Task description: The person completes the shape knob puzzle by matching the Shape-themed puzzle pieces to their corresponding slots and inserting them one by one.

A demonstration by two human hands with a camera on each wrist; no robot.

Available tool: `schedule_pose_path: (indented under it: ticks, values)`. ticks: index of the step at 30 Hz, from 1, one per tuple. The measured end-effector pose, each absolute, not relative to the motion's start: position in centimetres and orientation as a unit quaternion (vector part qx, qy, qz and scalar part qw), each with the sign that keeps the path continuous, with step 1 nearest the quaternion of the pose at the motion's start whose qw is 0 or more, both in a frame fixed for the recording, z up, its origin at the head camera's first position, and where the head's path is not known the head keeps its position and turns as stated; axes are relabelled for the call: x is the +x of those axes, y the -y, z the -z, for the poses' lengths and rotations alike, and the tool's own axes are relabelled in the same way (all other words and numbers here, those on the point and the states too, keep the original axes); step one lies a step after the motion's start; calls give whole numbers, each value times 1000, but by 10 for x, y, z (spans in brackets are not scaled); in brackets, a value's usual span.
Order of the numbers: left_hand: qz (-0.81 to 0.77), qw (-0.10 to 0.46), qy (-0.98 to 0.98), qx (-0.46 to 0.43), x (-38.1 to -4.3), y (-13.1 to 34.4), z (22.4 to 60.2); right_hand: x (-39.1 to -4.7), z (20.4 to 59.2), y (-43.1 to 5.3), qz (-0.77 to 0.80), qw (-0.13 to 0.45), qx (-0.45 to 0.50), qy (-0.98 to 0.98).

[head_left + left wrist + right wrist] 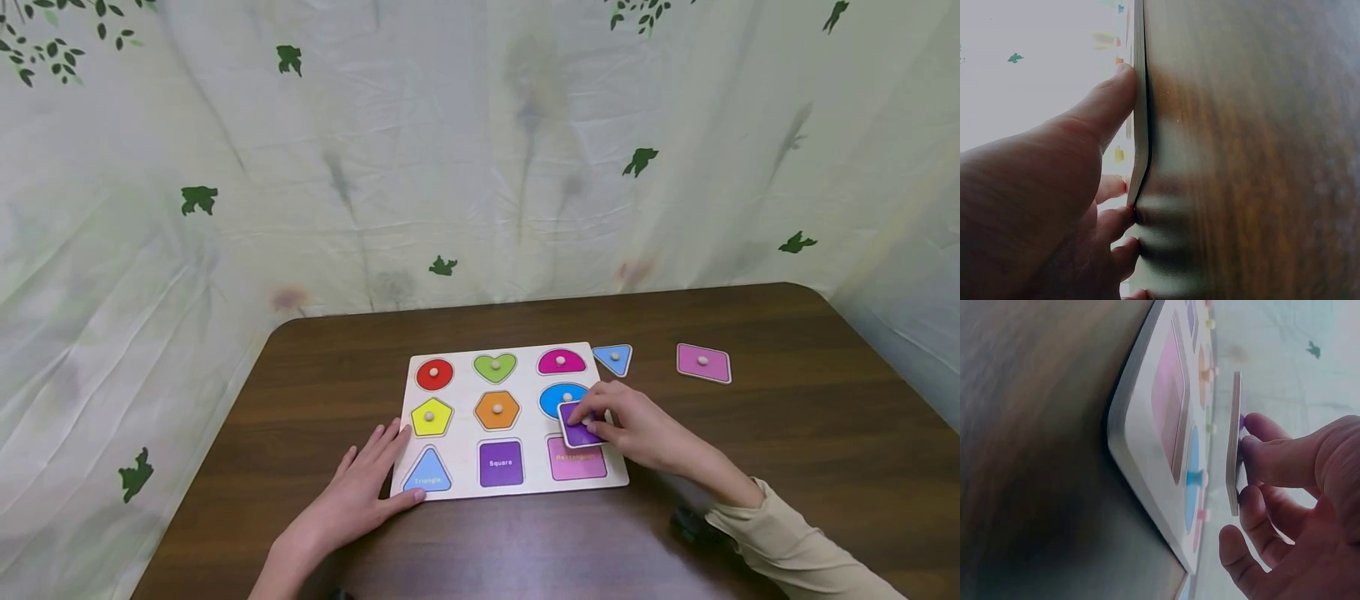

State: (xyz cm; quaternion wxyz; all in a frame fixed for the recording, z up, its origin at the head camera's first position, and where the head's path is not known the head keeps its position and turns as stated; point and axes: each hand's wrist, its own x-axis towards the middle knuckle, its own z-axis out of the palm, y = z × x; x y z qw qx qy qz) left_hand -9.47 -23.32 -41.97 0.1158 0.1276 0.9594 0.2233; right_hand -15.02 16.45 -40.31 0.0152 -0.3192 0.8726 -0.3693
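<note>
A white shape puzzle board (463,425) lies on the table. My right hand (645,429) pinches a purple square puzzle piece (572,433) by its knob. In the right wrist view, this piece (1233,450) is raised clear of the board and seen edge-on. From the head it overlaps the blue oval (553,398) and the pink rectangle recess (577,467). My left hand (356,492) rests at the board's left side, fingers extended along the edge and thumb (1113,97) at the front corner. Bare recesses show for the triangle (428,471) and the square (500,467).
Beyond the board's back right corner lies a blue triangle piece (615,358). Farther right is a pink rectangle piece (702,362). Knobbed pieces such as the red circle (427,379) and orange hexagon (491,421) sit in the board. A pale curtain (465,167) hangs behind the table.
</note>
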Motion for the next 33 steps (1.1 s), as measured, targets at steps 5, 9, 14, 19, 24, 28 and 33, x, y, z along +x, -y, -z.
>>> schedule_pose_path:
  ticks: [5, 9, 14, 19, 24, 28, 33]
  values:
    - [-224, 113, -959, 129, -95, 233, 420, -148, 403, -158, 378, 14, -335, -863]
    - [-225, 109, -959, 130, -95, 234, 421, -147, 403, -152, 387, 19, -341, -857]
    - [-226, 106, -959, 131, -95, 234, 421, -147, 402, -141, 392, 22, -349, -851]
    - [-223, 110, -960, 129, -95, 233, 421, -146, 403, -130, 409, 30, -353, -841]
    - [-219, 109, -961, 128, -95, 233, 421, -145, 404, -117, 412, 48, -349, -840]
    - [-219, 109, -961, 127, -96, 233, 421, -145, 405, -107, 405, 50, -357, -841]
    - [-220, 112, -961, 126, -96, 233, 421, -145, 404, -95, 403, 55, -362, -839]
